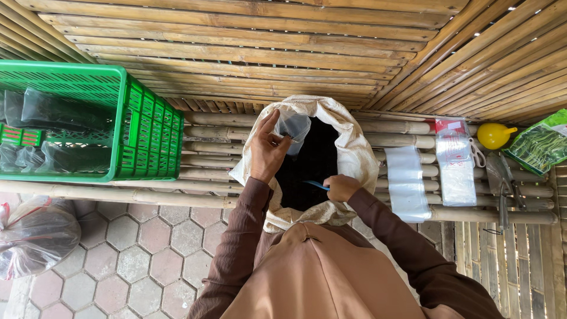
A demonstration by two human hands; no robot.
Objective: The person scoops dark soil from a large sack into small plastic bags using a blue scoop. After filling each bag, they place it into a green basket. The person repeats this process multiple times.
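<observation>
Head view: left hand [267, 150] pinching small clear bag [293, 127] open over sack [354, 147], right hand [341, 188] gripping blue scoop [316, 185]. Bag looks empty yet; filled bags already in green crate [147, 130].

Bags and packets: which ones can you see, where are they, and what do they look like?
Big sack: middle, cream, open, dark inside.
Small clear bag: held by left hand over the sack.
Flat clear bags: on bamboo bench, right.
Red-topped clear packet: beside them.
Green packet: far right.
Tied bag: floor, left.
</observation>
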